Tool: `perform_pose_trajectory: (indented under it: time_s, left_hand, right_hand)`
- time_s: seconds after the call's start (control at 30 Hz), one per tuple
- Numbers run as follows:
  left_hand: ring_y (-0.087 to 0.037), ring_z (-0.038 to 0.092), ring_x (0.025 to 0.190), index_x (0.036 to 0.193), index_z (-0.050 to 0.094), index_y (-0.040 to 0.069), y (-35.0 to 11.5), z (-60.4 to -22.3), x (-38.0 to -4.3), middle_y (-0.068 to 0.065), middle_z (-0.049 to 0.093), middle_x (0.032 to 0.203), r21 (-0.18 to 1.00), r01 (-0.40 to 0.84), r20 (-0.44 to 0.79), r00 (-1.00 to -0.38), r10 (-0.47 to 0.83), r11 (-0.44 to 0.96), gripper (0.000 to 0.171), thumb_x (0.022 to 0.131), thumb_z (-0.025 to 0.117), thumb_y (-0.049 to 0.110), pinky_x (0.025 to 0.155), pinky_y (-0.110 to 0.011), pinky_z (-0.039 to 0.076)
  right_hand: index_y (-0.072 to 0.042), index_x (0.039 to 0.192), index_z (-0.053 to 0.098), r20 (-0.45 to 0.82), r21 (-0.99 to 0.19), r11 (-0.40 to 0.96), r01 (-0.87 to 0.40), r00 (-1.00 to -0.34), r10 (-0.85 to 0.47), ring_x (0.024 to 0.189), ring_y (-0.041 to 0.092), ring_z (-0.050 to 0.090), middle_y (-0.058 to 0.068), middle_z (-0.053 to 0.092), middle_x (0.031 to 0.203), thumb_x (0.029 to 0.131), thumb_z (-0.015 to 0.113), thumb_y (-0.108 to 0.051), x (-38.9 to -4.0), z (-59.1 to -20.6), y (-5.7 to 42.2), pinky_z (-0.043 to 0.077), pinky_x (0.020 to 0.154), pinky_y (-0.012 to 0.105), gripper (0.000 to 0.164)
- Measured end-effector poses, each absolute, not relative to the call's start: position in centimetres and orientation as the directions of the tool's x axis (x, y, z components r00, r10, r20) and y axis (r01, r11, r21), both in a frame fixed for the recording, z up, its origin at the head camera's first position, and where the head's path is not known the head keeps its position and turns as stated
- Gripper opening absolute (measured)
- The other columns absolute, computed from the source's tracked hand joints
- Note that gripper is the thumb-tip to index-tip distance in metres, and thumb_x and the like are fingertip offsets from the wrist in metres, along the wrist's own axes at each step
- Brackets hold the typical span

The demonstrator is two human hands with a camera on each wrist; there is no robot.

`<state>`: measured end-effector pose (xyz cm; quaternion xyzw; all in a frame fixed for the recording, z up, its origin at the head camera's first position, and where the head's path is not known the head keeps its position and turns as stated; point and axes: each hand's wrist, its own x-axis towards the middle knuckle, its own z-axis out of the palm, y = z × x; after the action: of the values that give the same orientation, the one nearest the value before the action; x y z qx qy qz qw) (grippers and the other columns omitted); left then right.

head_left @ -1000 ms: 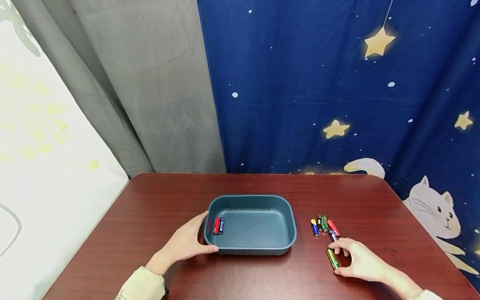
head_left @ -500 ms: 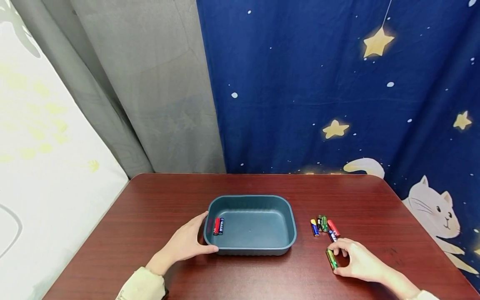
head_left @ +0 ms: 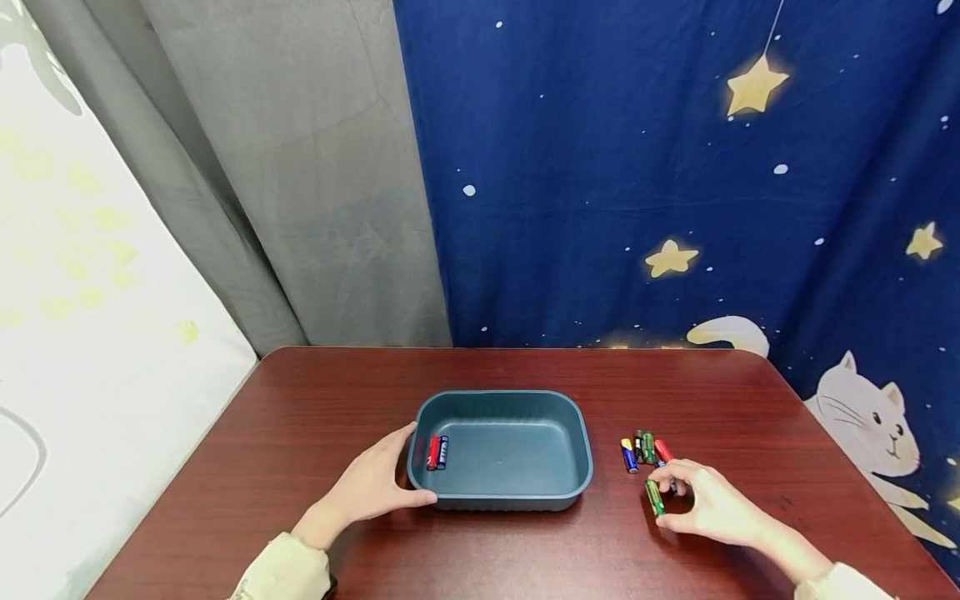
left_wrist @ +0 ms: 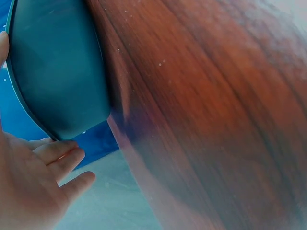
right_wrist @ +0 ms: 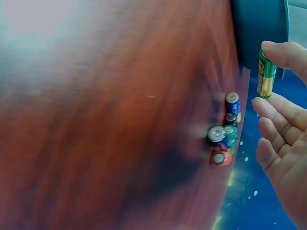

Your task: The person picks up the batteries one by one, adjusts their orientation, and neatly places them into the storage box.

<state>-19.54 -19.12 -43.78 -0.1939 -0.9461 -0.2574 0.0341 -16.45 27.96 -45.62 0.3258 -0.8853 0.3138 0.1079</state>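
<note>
My right hand [head_left: 708, 504] pinches a green-and-gold battery [head_left: 655, 497] between thumb and fingertips, raised off the table; the right wrist view shows the same battery [right_wrist: 266, 79] upright between them. Just behind that hand lie loose batteries: a blue-and-yellow one [head_left: 629, 456], a black one [head_left: 639, 446], a green one [head_left: 648, 447] and a red one [head_left: 663, 451]. Another dark blue one is mostly hidden by my fingers. My left hand [head_left: 371, 477] rests against the left end of a blue-green plastic tub [head_left: 517, 467], fingers extended and thumb along its front. Inside, a red battery [head_left: 433, 452] and a blue battery [head_left: 442, 452] lie side by side.
All of this stands on a dark red wooden table [head_left: 360, 375]. Behind it hang a grey curtain [head_left: 315, 208] and a blue star-patterned curtain [head_left: 562, 208]. A white printed cloth [head_left: 97, 350] hangs on the left.
My right hand has lifted the green-and-gold battery and shifted it slightly left and away from me. The left hand and the tub have stayed put.
</note>
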Motion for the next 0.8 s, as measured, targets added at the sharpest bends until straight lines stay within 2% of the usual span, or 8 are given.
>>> perform_pose_trajectory:
  time_s: [0.4,0.63,0.8]
  left_hand:
    - [-0.019,0.046,0.118,0.140,0.035,0.014,-19.1,-44.0,-19.6,0.000,0.046,0.133,0.461,0.388,0.173,-0.922,0.348,0.798,0.104,0.058,0.069,0.069,0.093,-0.043,0.041]
    - [-0.019,0.046,0.118,0.139,0.036,0.014,-19.1,-43.9,-19.6,0.000,0.046,0.133,0.467,0.389,0.170,-0.921,0.352,0.794,0.105,0.057,0.066,0.073,0.094,-0.043,0.041]
    - [-0.020,0.046,0.118,0.139,0.036,0.013,-19.1,-43.8,-19.6,-0.001,0.046,0.132,0.471,0.390,0.176,-0.920,0.350,0.791,0.103,0.058,0.069,0.068,0.093,-0.043,0.041]
  right_hand:
    - [-0.012,0.094,0.061,0.443,-0.428,0.570,-0.701,-0.713,-0.543,0.067,0.008,0.049,-0.006,0.054,0.078,0.061,0.082,-0.021,-18.5,-43.4,26.1,0.040,0.057,0.019,0.041]
    - [-0.014,0.097,0.061,0.395,-0.442,0.613,-0.655,-0.756,-0.523,0.072,0.011,0.053,-0.006,0.057,0.083,0.063,0.081,-0.025,-19.5,-42.1,24.9,0.046,0.061,0.026,0.041]
    - [-0.012,0.096,0.062,0.420,-0.441,0.602,-0.666,-0.746,-0.517,0.071,0.009,0.052,-0.005,0.056,0.079,0.062,0.081,-0.023,-20.6,-41.7,23.6,0.046,0.059,0.027,0.041]
